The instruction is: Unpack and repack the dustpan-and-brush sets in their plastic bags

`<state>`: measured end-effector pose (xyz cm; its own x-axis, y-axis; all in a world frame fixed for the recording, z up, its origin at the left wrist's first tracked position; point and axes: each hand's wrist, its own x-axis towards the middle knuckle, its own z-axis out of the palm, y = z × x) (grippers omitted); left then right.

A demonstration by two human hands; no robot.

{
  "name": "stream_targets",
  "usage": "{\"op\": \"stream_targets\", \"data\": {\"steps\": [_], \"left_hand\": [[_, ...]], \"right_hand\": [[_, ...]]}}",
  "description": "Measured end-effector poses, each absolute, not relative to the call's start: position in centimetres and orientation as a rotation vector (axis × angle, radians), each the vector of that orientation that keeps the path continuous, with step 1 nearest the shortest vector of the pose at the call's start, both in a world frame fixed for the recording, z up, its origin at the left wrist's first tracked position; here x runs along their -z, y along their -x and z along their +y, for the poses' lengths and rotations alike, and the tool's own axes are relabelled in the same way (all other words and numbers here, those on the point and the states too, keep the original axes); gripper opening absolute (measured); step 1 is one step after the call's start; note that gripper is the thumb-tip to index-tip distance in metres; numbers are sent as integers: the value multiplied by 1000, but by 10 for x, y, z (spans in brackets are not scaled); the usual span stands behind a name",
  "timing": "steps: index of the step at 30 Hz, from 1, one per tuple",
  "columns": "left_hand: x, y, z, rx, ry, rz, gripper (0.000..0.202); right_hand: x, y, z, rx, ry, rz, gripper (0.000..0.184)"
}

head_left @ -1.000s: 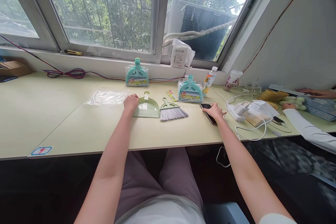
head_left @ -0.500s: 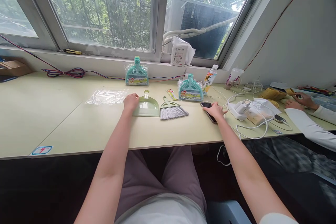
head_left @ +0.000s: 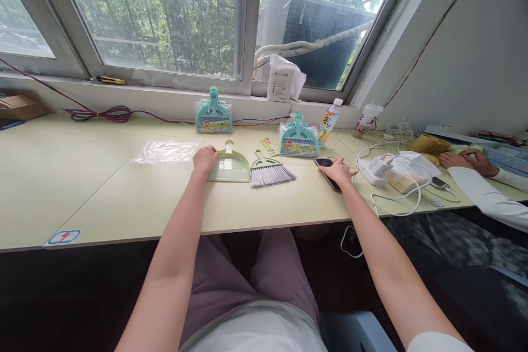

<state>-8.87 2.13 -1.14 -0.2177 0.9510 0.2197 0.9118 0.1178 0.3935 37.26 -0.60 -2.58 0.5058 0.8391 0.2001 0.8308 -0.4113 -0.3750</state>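
A light green dustpan [head_left: 229,168] lies flat on the table, its handle toward the window. My left hand [head_left: 205,159] is closed on the dustpan's left edge. Just right of the dustpan rests a small green hand brush [head_left: 270,170], grey bristles facing me. Farther right, my right hand [head_left: 340,171] grips a dark smartphone [head_left: 329,174] that lies on the tabletop, fingers curled over its right side. Behind the brush is a small yellow printed card [head_left: 269,147]. A clear plastic wrapper [head_left: 167,151] lies crumpled left of my left hand.
Packaged teal brush sets [head_left: 213,114] stand by the wall. A bottle [head_left: 330,120], a cup [head_left: 367,120] and a power strip [head_left: 374,171] with tangled white cables are at the right. A co-worker's hands [head_left: 470,160] are at far right. A coiled cable [head_left: 99,114] lies at back left.
My hands stay on the dustpan and the smartphone. The view has shifted very slightly. At far right, the co-worker's hands have come closer together.
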Motion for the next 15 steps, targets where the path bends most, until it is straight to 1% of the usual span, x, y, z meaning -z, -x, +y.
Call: {"op": "stream_targets", "data": {"steps": [5,7,10,15], "left_hand": [[11,89,21,-679,-1908,2286,32],[12,89,22,-680,-1908,2285,33],[13,90,23,-685,-1919,2278,34],[14,90,26,-658,-1945,2307,36]], "right_hand": [[20,-370,-9,24,2394,-1468,75],[17,-374,-9,25,2406,-1526,81],[11,-386,-7,-61,2385,-1580,87],[9,-406,6,-130,2245,-1734,69]]}}
